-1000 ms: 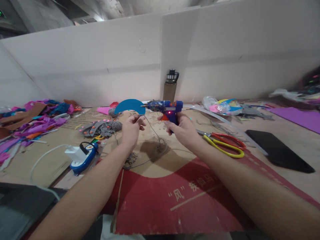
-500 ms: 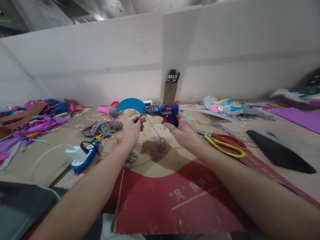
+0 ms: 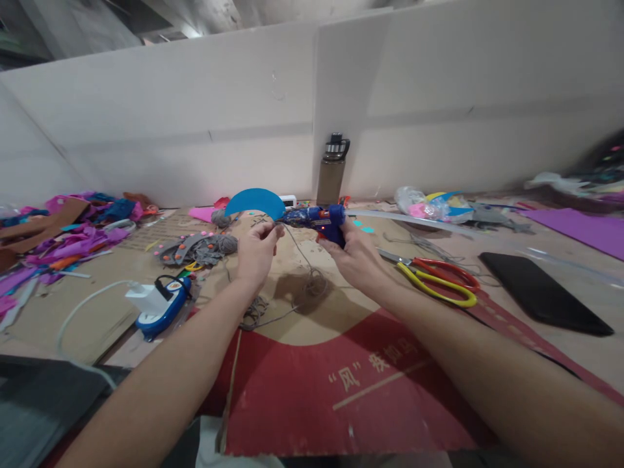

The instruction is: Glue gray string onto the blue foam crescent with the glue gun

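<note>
A blue crescent-shaped piece (image 3: 254, 199) stands up beyond my left hand (image 3: 259, 250), whose thumb and fingertips are pinched at its right end. Grey yarn (image 3: 303, 253) runs from those fingertips down to a loose tangle on the cardboard. My right hand (image 3: 358, 257) is wrapped round the grip of a blue glue gun (image 3: 327, 220), with its nozzle pointing left at the pinched end. Whether the nozzle touches the piece cannot be made out. A long clear glue stick (image 3: 414, 220) sticks out of the gun's back.
Red-and-yellow scissors (image 3: 439, 281) and a black phone (image 3: 543, 292) lie at right. A blue power strip (image 3: 166, 311) with a white plug is at left. A bottle (image 3: 332, 170) stands by the white partition (image 3: 195, 123). Red-printed cardboard (image 3: 361, 396) lies under my arms; coloured scraps (image 3: 73, 237) pile at far left.
The blue piece has tilted, so its crescent shape shows more fully. The glue stick now extends further right across the view, above the phone. Both hands keep nearly the same place.
</note>
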`<state>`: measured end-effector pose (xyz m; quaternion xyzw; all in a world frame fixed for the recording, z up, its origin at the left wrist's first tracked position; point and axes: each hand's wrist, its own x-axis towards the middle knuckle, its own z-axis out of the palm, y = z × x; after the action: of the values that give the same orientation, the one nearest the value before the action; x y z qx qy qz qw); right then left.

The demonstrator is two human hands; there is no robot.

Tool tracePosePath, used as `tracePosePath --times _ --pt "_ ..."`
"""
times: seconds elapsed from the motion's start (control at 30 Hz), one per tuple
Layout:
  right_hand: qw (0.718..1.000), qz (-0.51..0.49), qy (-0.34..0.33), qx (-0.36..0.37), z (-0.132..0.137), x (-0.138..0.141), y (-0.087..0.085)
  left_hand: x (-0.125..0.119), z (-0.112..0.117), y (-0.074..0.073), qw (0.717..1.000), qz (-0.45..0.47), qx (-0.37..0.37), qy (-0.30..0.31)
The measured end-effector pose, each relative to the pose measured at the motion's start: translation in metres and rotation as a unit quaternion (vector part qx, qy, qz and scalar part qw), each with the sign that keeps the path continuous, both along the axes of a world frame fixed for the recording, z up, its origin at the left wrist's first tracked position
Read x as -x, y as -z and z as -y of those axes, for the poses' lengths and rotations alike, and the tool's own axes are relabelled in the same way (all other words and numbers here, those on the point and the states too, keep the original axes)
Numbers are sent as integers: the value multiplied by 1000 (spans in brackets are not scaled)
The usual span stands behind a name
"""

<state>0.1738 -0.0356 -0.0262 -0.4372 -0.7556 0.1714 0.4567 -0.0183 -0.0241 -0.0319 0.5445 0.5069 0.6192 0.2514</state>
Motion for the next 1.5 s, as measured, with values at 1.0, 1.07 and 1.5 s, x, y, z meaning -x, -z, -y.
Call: tracePosePath --times 1.0,1.07,1.5 --pt "998 21 47 -21 0 -2 -4 0 2 -3 1000 20 -20 7" --pt "998 18 47 -23 -1 -2 -2 0 1 -3 999 33 -19 11" --pt "994 3 52 96 -30 -4 15 -2 0 -3 996 77 -6 37"
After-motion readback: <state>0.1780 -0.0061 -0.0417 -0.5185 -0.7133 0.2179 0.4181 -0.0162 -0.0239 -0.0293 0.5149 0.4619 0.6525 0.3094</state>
